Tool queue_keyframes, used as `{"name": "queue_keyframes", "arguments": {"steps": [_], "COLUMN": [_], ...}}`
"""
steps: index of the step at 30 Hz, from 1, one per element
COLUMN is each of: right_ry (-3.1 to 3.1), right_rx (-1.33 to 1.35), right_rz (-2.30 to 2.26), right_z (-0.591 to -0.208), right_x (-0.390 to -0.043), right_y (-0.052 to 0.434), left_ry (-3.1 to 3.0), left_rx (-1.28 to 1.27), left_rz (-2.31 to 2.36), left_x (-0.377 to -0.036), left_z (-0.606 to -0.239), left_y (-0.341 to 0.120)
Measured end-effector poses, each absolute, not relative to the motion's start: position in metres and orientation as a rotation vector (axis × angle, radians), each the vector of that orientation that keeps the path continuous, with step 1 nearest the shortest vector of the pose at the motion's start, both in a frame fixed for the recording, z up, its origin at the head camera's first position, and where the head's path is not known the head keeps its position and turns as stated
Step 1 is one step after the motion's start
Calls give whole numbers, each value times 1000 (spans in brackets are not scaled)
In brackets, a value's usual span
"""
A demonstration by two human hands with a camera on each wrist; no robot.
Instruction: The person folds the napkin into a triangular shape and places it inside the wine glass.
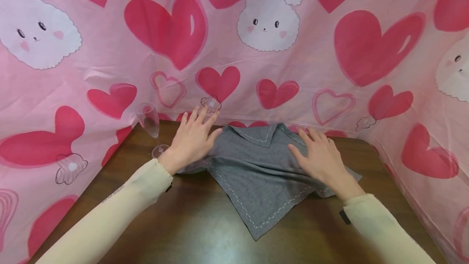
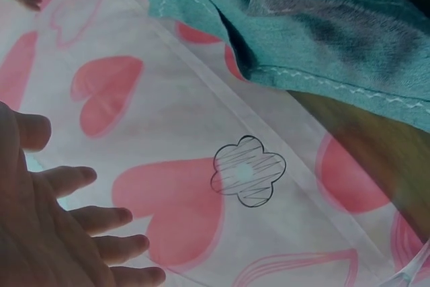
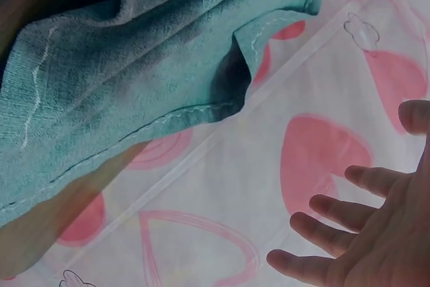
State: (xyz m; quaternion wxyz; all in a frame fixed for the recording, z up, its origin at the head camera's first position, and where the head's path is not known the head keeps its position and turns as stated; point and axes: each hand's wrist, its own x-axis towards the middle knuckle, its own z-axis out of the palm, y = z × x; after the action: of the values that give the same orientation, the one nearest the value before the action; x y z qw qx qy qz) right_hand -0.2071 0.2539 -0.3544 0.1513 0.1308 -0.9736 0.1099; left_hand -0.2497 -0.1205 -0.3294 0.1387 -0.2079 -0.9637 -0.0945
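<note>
A grey cloth (image 1: 256, 174) with pale zigzag stitching along its hem lies rumpled on the brown table, one corner pointing toward me and a far edge folded over. My left hand (image 1: 194, 137), fingers spread, hovers by the cloth's left side. Over its right side is my right hand (image 1: 318, 158), also with fingers extended. Both wrist views show the cloth (image 2: 336, 45) apart from the spread fingers of the left hand (image 2: 60, 226) and of the right hand (image 3: 363, 220). Neither hand holds anything. What lies under the cloth's folds is hidden.
A clear stemmed glass (image 1: 155, 133) stands at the table's back left, close behind my left wrist. Pink fabric (image 1: 227, 52) printed with hearts and rabbits hangs behind and along both sides of the wooden table (image 1: 176, 223).
</note>
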Motion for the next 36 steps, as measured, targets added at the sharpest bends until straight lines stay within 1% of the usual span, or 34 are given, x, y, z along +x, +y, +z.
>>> {"name": "queue_keyframes", "arguments": {"steps": [29, 36], "right_ry": [-2872, -2865], "right_rx": [467, 537], "right_rz": [293, 287], "right_z": [-378, -385], "right_x": [-197, -196], "right_y": [250, 253], "left_ry": [-2860, -2835], "left_rx": [-694, -785], "left_rz": [-342, -297], "left_x": [-231, -227], "left_z": [-363, -371], "left_y": [-128, -129]}}
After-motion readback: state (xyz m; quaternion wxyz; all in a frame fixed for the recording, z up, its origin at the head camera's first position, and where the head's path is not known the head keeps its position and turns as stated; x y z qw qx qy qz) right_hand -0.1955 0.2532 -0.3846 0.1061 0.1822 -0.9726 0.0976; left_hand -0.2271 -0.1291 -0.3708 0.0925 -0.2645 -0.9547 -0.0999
